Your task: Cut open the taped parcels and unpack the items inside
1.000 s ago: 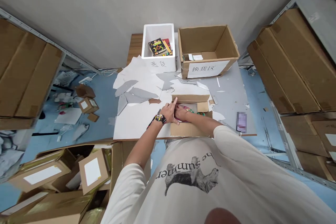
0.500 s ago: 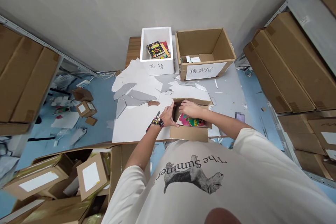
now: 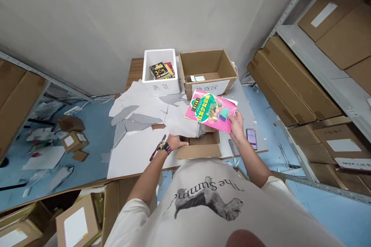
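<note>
Stockroom table (image 3: 243,114), Chinese-titled book (image 3: 211,110) in right hand (image 3: 237,125), left hand (image 3: 174,142) on carton (image 3: 199,151)

Bright, even indoor light comes from no visible source and leaves only soft shadows. A glossy pink paperback book (image 3: 211,110) shows little glare. Wide-angle distortion bends the grey metal shelf upright (image 3: 290,7), and an out-of-focus brown shape (image 3: 245,239) sits at the bottom edge.

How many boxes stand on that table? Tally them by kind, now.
White foam box: 1
Cardboard cartons: 2 (the labelled carton and the flapped carton at the left hand)
Total: 3
</note>
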Motion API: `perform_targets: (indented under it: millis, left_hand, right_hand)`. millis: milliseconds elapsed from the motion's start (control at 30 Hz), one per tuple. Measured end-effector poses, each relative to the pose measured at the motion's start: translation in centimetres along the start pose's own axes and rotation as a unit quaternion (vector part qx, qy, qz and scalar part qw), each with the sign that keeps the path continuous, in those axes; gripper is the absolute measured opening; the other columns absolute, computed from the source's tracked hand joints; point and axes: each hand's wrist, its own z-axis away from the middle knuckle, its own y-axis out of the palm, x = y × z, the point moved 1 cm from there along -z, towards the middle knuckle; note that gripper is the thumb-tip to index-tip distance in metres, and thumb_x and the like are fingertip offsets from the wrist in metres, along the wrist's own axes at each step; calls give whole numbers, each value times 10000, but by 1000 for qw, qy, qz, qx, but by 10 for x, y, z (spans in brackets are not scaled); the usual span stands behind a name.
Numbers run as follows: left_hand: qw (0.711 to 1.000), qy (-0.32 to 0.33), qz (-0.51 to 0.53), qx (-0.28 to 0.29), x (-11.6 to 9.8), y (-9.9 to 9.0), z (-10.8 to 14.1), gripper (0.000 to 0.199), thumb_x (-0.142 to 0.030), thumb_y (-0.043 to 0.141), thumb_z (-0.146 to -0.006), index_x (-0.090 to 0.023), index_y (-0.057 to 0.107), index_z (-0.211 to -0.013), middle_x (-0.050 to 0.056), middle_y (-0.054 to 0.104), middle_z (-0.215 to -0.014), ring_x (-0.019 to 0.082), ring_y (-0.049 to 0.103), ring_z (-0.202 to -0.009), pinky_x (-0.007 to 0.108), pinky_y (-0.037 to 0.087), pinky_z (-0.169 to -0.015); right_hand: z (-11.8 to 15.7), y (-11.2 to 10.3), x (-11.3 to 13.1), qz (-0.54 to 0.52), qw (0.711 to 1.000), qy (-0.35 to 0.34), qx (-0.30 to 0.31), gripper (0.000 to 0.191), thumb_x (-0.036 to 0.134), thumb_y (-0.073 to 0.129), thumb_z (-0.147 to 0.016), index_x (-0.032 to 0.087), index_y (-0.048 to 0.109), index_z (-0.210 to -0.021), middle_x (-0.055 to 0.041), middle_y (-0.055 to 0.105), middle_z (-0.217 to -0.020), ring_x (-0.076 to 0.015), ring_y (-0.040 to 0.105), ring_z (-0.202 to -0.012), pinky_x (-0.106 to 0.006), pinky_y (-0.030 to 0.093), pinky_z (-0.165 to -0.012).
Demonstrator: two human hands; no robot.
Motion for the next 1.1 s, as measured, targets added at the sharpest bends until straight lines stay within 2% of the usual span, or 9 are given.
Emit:
perform_targets:
  millis: [200,300,400,500,600,767,933,1000,1100]
  left_hand:
    - [998,11,-13,-56,-6,-30,16,454,-390,744,-862,-261,849,-1285,109,839,-1310,368,707,-1355,514,530,-1227]
    - [983,-53,36,-171,-10,-54,26,324,-383,643,-952,-279,872,-1157,98,858,-1228,340,770,-1207,483,601,-1120]
    - [939,-79,183,-279,-37,-77,17,492,-570,578,-1062,-237,809,-1340,132,834,-1320,312,790,-1170,451,642,-1015]
    - [917,-27,339,-206,-79,-97,-11,763,-752,600,-1033,-195,674,-1549,161,836,-1274,255,820,-963,342,651,-774]
    - [918,22,358,-170,-113,-118,-34,668,-715,749,-961,-160,769,-1333,72,825,-917,169,725,-659,267,585,-593]
    - [930,98,294,-200,-137,-145,-23,446,-603,815,-945,-176,822,-1070,45,822,-852,192,762,-703,315,668,-667]
    - [924,194,185,-273,-142,-154,-2,311,-526,840,-974,-226,831,-892,109,886,-1061,290,856,-1050,468,696,-1014]
    - [916,215,187,-284,-143,-154,1,331,-552,849,-973,-237,803,-882,119,886,-1109,311,853,-1115,523,683,-1068]
    - [913,220,193,-283,-146,-156,5,356,-578,842,-976,-237,771,-900,121,886,-1092,317,852,-1128,541,677,-1084]
  right_hand:
    - [39,-18,-6,-119,989,82,32,560,261,920,-757,303,707,-1274,1,843,-1223,-207,807,-1047,-361,679,-960]
    - [57,-16,-7,-141,980,121,70,639,234,948,-745,325,725,-1336,-11,851,-1273,-226,819,-1076,-376,698,-945]
    - [72,-8,-12,-150,972,153,97,678,225,982,-717,308,744,-1347,-28,867,-1217,-251,832,-1053,-408,715,-938]
    - [83,3,-16,-139,969,156,136,662,265,1003,-720,295,756,-1333,-41,871,-1176,-280,830,-1095,-446,724,-948]
    - [86,8,-15,-89,973,138,165,610,392,1003,-763,275,761,-1310,-59,868,-1144,-292,830,-1069,-449,736,-885]
    - [62,-15,6,103,988,-92,65,389,546,860,-923,246,815,-1166,-86,864,-1123,-277,830,-1010,-463,725,-908]
    - [46,-47,35,271,868,-415,25,196,438,722,-1047,307,865,-1022,-76,873,-1068,-320,845,-1110,-593,680,-1093]
    - [47,-53,42,296,835,-464,22,201,447,714,-1055,325,865,-1003,-75,869,-1075,-335,841,-1148,-631,680,-1097]
    - [52,-50,51,292,831,-472,22,217,470,705,-1066,332,860,-999,-77,864,-1069,-340,835,-1156,-653,679,-1090]
